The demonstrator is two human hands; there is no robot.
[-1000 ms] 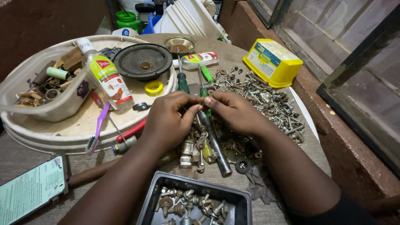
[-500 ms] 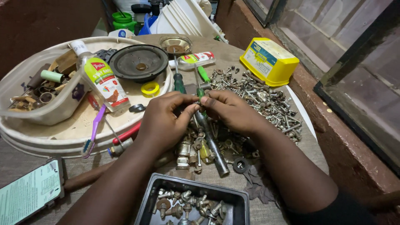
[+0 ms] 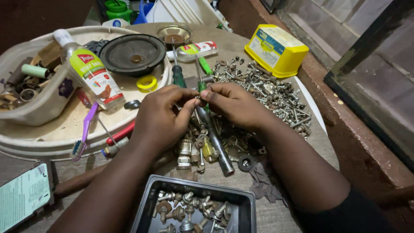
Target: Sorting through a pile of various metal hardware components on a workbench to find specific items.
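My left hand and my right hand meet fingertip to fingertip over a heap of metal parts, both pinching a small metal fastener that is mostly hidden by my fingers. Under my hands lie brass fittings and a steel rod. A black tray near my body holds several rusty roofing screws with washers. A pile of loose screws and bolts spreads out to the right of my right hand.
A round white tray at left carries a speaker cone, a green-labelled bottle, a yellow tape roll and a purple toothbrush. A yellow box sits far right. Screwdrivers lie ahead. A phone lies bottom left.
My hands stay joined on the small fastener, with fingers shifting slightly. The view has drifted a little; nothing else on the table has moved.
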